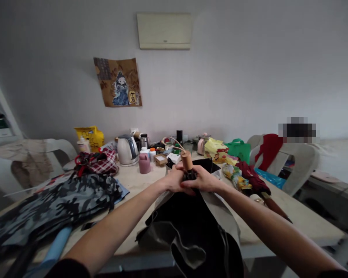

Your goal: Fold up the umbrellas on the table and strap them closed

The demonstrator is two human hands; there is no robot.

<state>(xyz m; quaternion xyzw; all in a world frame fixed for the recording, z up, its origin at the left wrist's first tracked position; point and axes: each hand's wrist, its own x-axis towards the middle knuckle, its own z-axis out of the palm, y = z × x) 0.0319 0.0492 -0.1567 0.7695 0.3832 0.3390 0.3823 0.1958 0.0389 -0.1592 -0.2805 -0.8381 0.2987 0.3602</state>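
- There is just one camera. It sits on the person's head.
- It looks forward and a bit down, at the left hand (174,180) and the right hand (205,181) in the middle.
- The hands are close to it. The table (301,220) runs away from the camera to the wall (234,88) far at the back.

The left hand (174,180) and right hand (204,181), wrapped together around the black and beige folded fabric umbrella (191,224), hide its neck just below the round wooden handle (187,160). Its near end and both forearms run off the bottom edge. The grey camouflage-patterned fabric (55,200) is cut by the left edge. The dark red folded umbrella (253,179) slips behind the right forearm. Far right, a pixelated block (298,130) masks whatever is above the white plastic chair (298,158). The small jars and boxes (159,154) far off are too small to tell apart.
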